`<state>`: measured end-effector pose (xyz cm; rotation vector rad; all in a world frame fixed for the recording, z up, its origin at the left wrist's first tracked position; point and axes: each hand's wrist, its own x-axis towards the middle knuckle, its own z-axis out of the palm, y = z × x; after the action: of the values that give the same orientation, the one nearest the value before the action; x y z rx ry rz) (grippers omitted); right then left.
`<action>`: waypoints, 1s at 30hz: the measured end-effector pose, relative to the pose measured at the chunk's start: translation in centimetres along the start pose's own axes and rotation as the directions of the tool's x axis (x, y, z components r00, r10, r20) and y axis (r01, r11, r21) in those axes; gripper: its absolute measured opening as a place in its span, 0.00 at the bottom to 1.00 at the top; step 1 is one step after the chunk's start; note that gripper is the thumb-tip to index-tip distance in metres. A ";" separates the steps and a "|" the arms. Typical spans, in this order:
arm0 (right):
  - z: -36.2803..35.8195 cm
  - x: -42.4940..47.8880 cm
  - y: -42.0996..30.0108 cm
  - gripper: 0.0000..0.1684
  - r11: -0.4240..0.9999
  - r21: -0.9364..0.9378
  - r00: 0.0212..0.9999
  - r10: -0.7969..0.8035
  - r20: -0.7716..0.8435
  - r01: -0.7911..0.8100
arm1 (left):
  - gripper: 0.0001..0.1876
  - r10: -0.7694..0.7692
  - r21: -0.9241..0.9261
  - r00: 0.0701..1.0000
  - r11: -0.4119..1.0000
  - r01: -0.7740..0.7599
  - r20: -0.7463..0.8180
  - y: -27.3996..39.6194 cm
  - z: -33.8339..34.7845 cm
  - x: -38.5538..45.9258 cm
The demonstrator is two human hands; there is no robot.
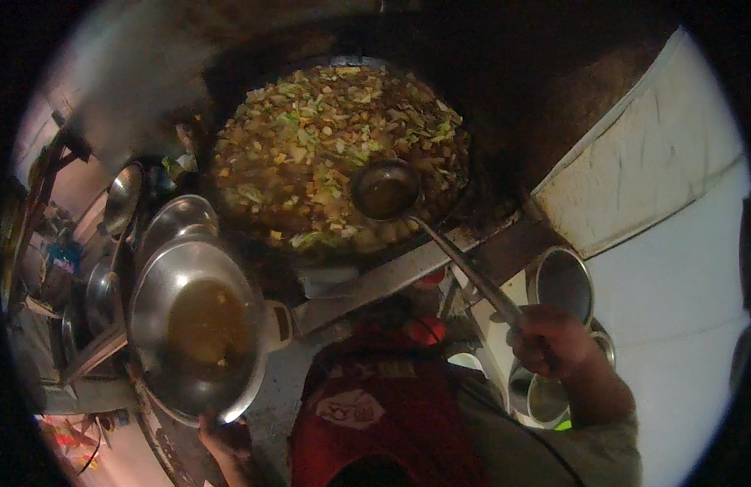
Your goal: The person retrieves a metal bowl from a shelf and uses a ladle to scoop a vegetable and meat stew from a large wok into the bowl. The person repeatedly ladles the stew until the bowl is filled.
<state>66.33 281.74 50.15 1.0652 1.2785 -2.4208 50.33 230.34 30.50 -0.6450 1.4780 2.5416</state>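
My right hand [549, 344] is closed around the long handle of a metal ladle [385, 190]. The ladle's bowl, with some liquid in it, is over the near right part of a large wok of chopped vegetables in broth [326, 146]. My left hand [226, 435] grips the near rim of a wide stainless steel bowl [150, 341], left of the wok and nearer to me. Brownish liquid [208, 322] with a few bits lies in the bowl.
More metal bowls [180, 213] and a perforated skimmer [124, 192] are behind and left of the held bowl. A metal edge [375, 283] runs before the wok. Metal pots [564, 286] stand at the right, near a pale panel [643, 158]. Steam drifts at the upper left.
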 end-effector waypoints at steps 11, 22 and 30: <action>7.6 -0.2 -3.9 0.23 0.938 -0.344 0.984 0.024 0.178 0.039 | 0.12 -0.067 -0.105 0.989 0.993 0.053 -0.135 1.8 5.7 -1.7; 14.4 3.9 -2.4 0.21 0.640 -0.753 0.928 0.170 0.333 0.153 | 0.06 -0.017 -0.118 0.985 0.993 -0.003 -0.169 5.0 10.6 -3.3; 13.1 5.9 -0.8 0.27 -0.186 -0.853 0.850 -0.119 0.513 0.488 | 0.10 -0.031 -0.011 0.989 0.999 0.030 -0.146 4.2 7.7 -2.6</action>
<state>55.09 272.80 51.41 -0.1623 2.6647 -0.7526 49.01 234.98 38.26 -0.8658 1.4888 2.5279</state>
